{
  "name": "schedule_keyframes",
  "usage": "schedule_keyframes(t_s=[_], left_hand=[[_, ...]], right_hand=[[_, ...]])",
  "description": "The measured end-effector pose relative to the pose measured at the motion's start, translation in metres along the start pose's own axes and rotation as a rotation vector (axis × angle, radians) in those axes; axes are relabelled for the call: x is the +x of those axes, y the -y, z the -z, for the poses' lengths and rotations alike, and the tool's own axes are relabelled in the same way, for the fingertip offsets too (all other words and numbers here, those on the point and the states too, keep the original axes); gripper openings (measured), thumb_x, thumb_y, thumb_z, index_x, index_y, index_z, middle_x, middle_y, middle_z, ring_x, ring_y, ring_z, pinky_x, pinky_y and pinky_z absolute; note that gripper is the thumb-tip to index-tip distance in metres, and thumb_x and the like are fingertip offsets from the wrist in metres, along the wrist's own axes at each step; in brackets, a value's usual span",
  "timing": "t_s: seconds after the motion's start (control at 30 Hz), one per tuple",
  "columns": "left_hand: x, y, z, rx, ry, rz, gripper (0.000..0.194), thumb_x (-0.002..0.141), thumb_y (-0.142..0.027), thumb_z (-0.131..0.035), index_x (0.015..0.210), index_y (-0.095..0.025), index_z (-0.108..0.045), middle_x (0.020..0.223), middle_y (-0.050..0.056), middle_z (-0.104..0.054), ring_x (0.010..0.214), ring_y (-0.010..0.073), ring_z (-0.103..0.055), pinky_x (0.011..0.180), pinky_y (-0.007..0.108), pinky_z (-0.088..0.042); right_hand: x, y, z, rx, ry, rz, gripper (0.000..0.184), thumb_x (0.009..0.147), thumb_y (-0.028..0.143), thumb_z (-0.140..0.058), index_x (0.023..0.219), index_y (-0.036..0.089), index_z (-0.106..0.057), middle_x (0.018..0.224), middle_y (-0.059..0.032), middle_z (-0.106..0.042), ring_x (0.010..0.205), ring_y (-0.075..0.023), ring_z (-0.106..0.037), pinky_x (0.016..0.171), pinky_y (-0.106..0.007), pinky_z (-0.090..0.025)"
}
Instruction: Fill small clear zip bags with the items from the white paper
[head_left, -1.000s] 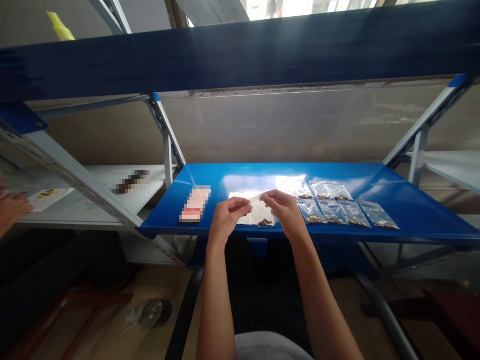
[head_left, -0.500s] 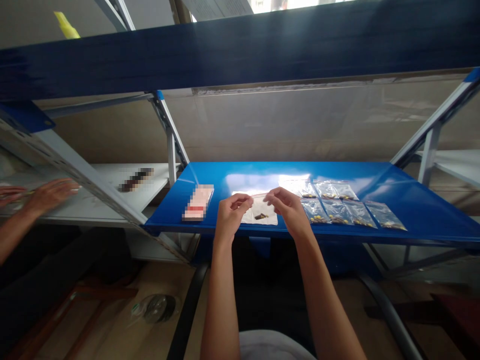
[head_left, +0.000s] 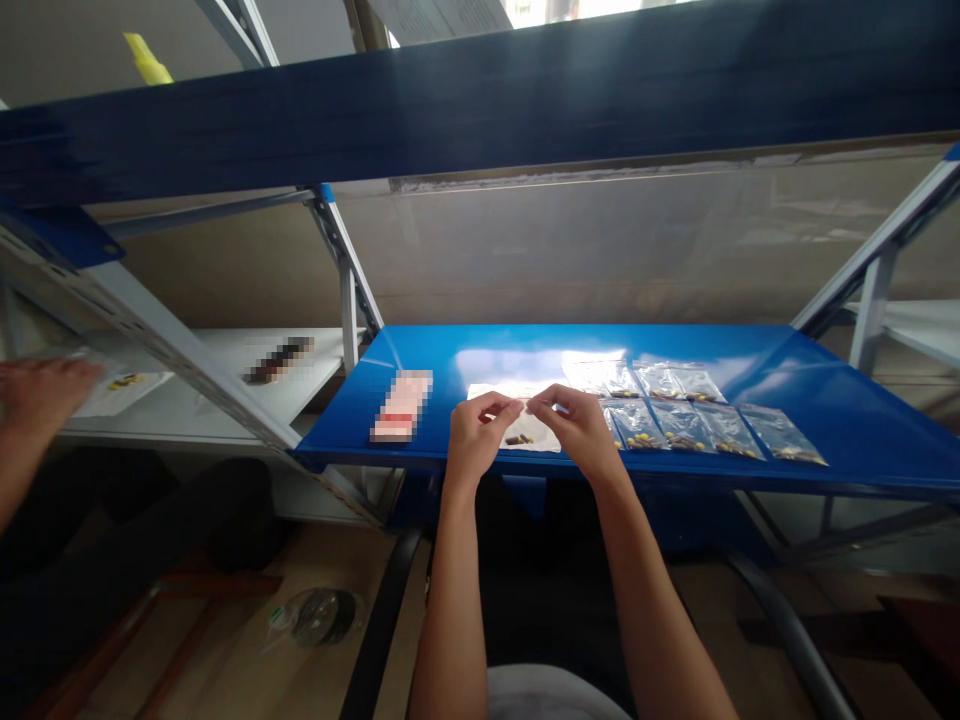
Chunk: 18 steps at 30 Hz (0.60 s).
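In the head view, a small zip bag [head_left: 541, 440] with dark and yellow pieces [head_left: 519, 439] at its bottom lies at the front of the blue shelf. My left hand [head_left: 484, 425] pinches its upper edge, thumb against fingers. Close beside it my right hand [head_left: 574, 420] is pinched on the same edge, the two sets of fingertips nearly meeting. The fingers hide much of the bag's top. Just right of my right hand lie several clear zip bags [head_left: 679, 425] in two rows, holding similar dark and yellow pieces.
A blurred-out pink and white item [head_left: 403, 405] lies at the left of the blue shelf [head_left: 495, 345]. On the white shelf [head_left: 217, 425] further left, another person's hand [head_left: 52, 390] is near a bag. A blue beam [head_left: 480, 120] crosses above.
My right hand has come left along the bag's top edge, closer to my left hand. The view has shifted slightly. The other person's hand has moved left.
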<state>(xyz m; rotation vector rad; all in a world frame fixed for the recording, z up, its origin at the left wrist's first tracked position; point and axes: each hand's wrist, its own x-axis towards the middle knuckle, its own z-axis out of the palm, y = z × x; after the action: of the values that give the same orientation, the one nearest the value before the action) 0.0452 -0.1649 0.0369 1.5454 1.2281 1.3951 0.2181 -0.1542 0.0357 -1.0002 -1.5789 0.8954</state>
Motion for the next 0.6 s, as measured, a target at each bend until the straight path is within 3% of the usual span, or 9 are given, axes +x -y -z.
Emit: schedule_keyframes(t_s=[0.13, 0.27, 0.47, 0.6], left_hand=[[-0.001, -0.003, 0.004, 0.029, 0.031, -0.009, 0.025, 0.088, -0.043, -0.071, 0.080, -0.020, -0.077, 0.082, 0.004, -0.075, 0.080, 0.0223, -0.069, 0.073, 0.031, -0.052], [-0.001, -0.005, 0.007, 0.012, 0.090, -0.001, 0.023, 0.089, -0.042, -0.070, 0.091, -0.020, -0.078, 0.091, 0.005, -0.077, 0.085, 0.0223, -0.070, 0.076, 0.030, -0.053], [-0.001, -0.003, 0.006, 0.012, 0.095, -0.020, 0.023, 0.089, -0.039, -0.071, 0.088, -0.018, -0.081, 0.083, 0.005, -0.077, 0.078, 0.0202, -0.069, 0.072, 0.028, -0.052], [-0.004, -0.007, 0.005, -0.097, 0.144, 0.014, 0.026, 0.084, -0.041, -0.078, 0.091, -0.017, -0.083, 0.083, 0.006, -0.079, 0.072, 0.0193, -0.069, 0.069, 0.029, -0.054]], right_hand=[[0.000, 0.003, 0.000, -0.007, 0.094, 0.001, 0.031, 0.092, 0.051, -0.065, 0.085, 0.021, -0.069, 0.081, -0.0049, -0.069, 0.078, -0.0210, -0.061, 0.067, -0.031, -0.048], [0.001, 0.006, -0.002, 0.013, 0.153, 0.009, 0.031, 0.093, 0.052, -0.066, 0.090, 0.021, -0.070, 0.084, -0.0053, -0.069, 0.079, -0.0207, -0.062, 0.068, -0.031, -0.050], [0.000, 0.005, 0.001, 0.028, 0.130, 0.062, 0.030, 0.092, 0.048, -0.069, 0.082, 0.020, -0.072, 0.079, -0.0049, -0.072, 0.078, -0.0210, -0.066, 0.071, -0.031, -0.053], [-0.003, 0.008, 0.014, 0.037, 0.141, 0.087, 0.027, 0.090, 0.044, -0.072, 0.077, 0.019, -0.074, 0.073, -0.0043, -0.074, 0.073, -0.0204, -0.068, 0.068, -0.030, -0.053]])
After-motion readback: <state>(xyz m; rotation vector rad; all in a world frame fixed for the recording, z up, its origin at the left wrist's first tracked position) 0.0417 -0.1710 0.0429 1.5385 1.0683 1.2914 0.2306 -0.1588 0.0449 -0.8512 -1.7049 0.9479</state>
